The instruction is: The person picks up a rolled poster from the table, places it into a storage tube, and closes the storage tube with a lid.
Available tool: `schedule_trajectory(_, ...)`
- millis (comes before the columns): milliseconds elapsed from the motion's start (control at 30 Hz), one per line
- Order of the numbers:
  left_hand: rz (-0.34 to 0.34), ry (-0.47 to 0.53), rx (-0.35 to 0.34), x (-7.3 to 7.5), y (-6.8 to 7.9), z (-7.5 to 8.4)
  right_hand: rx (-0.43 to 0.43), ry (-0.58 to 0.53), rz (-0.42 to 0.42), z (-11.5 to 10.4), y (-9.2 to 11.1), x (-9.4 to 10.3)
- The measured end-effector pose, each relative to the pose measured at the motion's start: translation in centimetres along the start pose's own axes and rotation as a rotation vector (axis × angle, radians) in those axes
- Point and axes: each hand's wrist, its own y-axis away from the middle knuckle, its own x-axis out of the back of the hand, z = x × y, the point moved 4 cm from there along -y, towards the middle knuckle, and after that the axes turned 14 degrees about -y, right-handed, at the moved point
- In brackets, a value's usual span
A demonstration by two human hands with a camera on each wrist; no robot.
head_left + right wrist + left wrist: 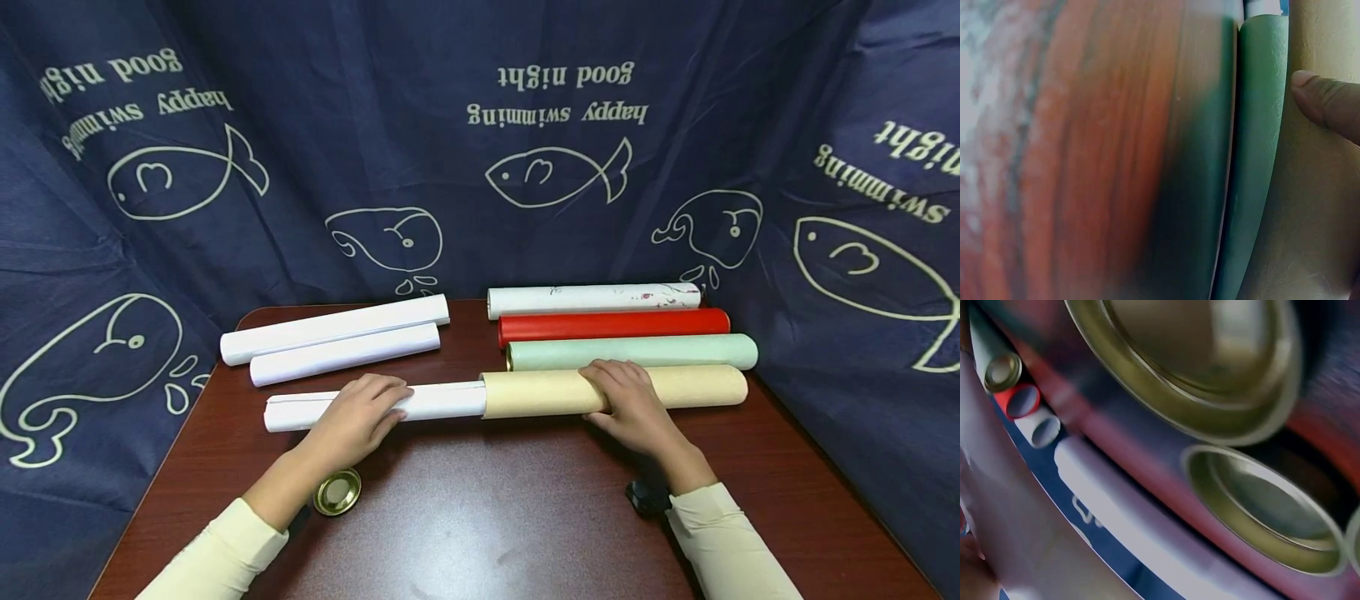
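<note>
A rolled sheet of white paper [442,401] lies across the table with its right end inside the mouth of a beige cardboard tube [532,393]. My left hand [365,421] grips the paper roll near its middle, fingers over the top and thumb on the near side. My right hand [628,404] holds the beige tube the same way; in the right wrist view its thumb [1325,103] presses on the tube's side. How far the paper reaches inside is hidden.
Two more white rolls [337,329] lie at back left. Behind the beige tube are green [637,352], red [615,325] and patterned white [600,298] tubes. Gold metal lids [1272,506] sit by my left forearm. A small black object [647,497] is under my right wrist.
</note>
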Motion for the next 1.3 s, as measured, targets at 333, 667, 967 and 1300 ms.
schedule_trajectory(333, -0.019, -0.041, -0.055, -0.9, -2.3, 2.7, 0.012, 0.001, 0.017, -0.2, 0.0, -0.3)
schedule_trajectory(667, -0.062, -0.021, -0.053, -0.7, -2.6, 3.1, 0.009, 0.000, 0.005, -0.4, 0.1, -0.5)
schedule_trajectory(967, -0.119, -0.091, 0.034, 2.3, -0.1, 0.0, 0.010, 0.009, 0.003, -0.4, 0.1, -0.5)
schedule_trajectory(1300, -0.189, -0.129, 0.189, 4.5, 2.2, -1.9, 0.018, 0.002, 0.016, -0.3, 0.1, -0.6)
